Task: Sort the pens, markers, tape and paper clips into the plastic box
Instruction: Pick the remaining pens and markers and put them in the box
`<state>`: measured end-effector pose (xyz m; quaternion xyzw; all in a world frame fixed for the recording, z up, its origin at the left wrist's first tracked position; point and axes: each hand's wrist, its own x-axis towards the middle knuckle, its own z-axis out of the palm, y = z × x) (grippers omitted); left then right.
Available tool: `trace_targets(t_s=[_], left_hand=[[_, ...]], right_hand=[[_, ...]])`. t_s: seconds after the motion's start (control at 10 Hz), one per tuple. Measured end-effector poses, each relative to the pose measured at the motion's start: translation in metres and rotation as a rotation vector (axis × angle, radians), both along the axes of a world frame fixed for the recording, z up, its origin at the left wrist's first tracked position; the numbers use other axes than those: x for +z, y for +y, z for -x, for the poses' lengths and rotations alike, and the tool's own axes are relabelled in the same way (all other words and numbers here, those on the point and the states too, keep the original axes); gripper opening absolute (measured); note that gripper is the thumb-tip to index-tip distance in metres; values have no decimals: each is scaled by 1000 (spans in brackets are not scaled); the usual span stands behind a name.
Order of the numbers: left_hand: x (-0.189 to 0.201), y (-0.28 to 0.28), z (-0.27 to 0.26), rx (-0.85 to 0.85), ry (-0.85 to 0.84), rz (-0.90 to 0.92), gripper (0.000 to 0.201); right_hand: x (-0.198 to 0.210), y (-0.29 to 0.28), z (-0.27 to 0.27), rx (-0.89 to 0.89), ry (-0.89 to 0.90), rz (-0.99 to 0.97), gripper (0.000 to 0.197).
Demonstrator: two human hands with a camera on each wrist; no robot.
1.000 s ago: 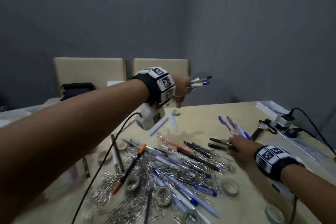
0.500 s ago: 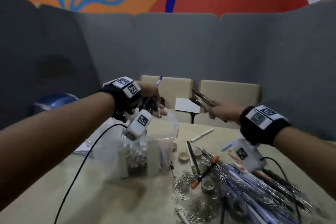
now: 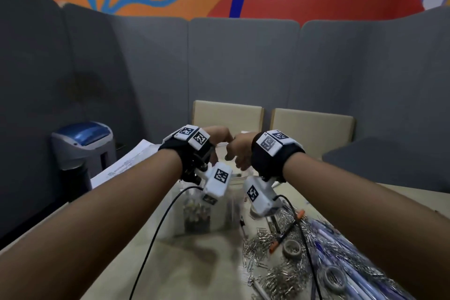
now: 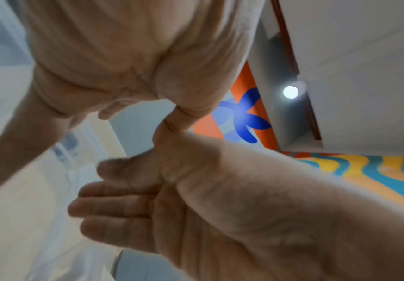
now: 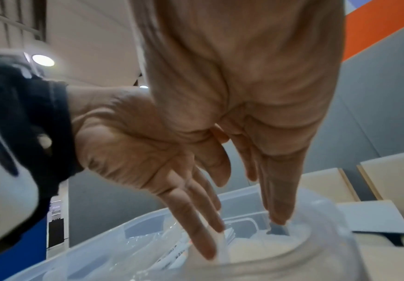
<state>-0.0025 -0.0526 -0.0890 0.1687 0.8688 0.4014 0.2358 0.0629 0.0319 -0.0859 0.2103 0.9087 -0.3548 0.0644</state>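
From the head view, your left hand [image 3: 216, 136] and right hand [image 3: 239, 151] meet over the clear plastic box [image 3: 209, 212], which stands at 12 o'clock from you; loose silver paper clips [image 3: 263, 246], an orange-capped marker [image 3: 287, 231] running 1 to 7 o'clock, and grey tape rolls [image 3: 292, 248] lie at 4 o'clock from it. In the left wrist view both hands blur. In the right wrist view both sets of fingers [image 5: 196, 218] hang straight, spread and empty, pointing down into the box.
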Motion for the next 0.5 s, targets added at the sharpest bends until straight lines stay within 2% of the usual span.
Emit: trace_targets(t_s=[0.1,0.2,0.3,0.4,0.5], left_hand=[[18,-6,-23,-11,-15,-92,46],[28,7,-38,-21,77,-151,43],[32,35,-59,-72,210,-273,28],[27,76,-90,-189,249,-483,13],[12,131,-119,-363,263,-499,10]], right_hand=[[0,3,-4,6,81,24,25],[9,24,-26,-1,110,81,25],[17,64,-62,1,125,54,24],[18,129,-116,-136,108,8,17],[9,211,-187,-342,107,-33,16]])
